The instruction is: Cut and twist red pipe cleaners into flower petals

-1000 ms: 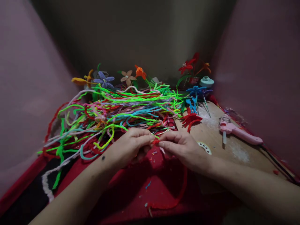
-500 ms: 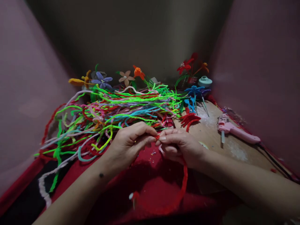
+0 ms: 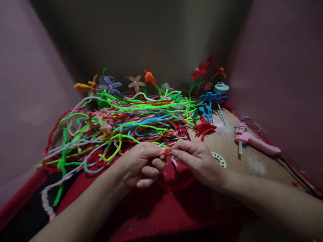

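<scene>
Between my two hands runs a red pipe cleaner [image 3: 167,152], pinched at a short stretch near the front of the heap. My left hand [image 3: 145,161] grips it between thumb and forefinger, its other fingers curled. From the right, my right hand [image 3: 198,159] pinches the same red piece with thumb and forefinger. A red length hangs in a loop below, partly hidden behind my hands. Just beyond lies a large heap of colourful pipe cleaners [image 3: 148,107]. To the right of the heap rests a bunch of red petal-like pieces [image 3: 205,128].
A pink glue gun [image 3: 254,141] lies on a brown board [image 3: 229,126] at right, its cord trailing. Near my right hand is a white ring with holes [image 3: 220,159]. Blue flowers [image 3: 210,98] and a pale jar [image 3: 221,88] stand behind. Several finished flowers [image 3: 110,86] line the back.
My left hand has turned so its curled lower fingers show, and the red length has swung from my right hand to a loop beneath both. The white ring is more exposed.
</scene>
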`<act>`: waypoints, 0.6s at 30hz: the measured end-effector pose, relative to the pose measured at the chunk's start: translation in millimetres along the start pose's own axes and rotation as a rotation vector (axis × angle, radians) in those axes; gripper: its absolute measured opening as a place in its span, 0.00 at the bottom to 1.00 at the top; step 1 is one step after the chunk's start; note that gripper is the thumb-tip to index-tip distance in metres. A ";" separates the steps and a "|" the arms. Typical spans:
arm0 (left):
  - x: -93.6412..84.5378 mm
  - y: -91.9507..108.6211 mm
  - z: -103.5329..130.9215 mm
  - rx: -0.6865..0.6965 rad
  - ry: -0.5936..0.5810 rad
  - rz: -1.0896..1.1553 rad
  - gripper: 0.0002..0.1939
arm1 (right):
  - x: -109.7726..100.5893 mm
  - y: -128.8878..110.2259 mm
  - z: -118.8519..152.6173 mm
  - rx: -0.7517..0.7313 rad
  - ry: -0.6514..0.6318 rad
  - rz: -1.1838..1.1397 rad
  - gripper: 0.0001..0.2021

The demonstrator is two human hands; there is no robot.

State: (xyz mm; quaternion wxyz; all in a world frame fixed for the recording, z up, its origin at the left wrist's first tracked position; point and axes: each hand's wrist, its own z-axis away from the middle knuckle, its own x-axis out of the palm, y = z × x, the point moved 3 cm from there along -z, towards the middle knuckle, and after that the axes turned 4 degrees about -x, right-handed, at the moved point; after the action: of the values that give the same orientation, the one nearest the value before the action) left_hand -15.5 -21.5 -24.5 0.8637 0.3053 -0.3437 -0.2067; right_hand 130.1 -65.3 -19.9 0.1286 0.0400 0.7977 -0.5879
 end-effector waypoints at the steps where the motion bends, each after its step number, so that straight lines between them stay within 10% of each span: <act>1: -1.1 0.8 0.2 0.005 -0.025 0.016 0.10 | 0.4 2.3 -0.7 0.067 -0.005 -0.082 0.10; 9: -6.4 0.8 -1.7 -0.032 0.014 -0.078 0.13 | 3.6 9.1 -2.8 0.283 -0.034 -0.455 0.09; 18: 10.2 20.5 13.5 0.709 0.421 -0.872 0.10 | 7.5 18.5 -9.0 0.416 -0.101 -0.786 0.06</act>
State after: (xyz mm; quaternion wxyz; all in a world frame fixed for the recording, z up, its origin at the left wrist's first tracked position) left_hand -15.4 -17.5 1.8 0.5941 0.7221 -0.0562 -0.3500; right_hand 125.4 -51.7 -36.4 -0.0764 -0.2700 0.6096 -0.7414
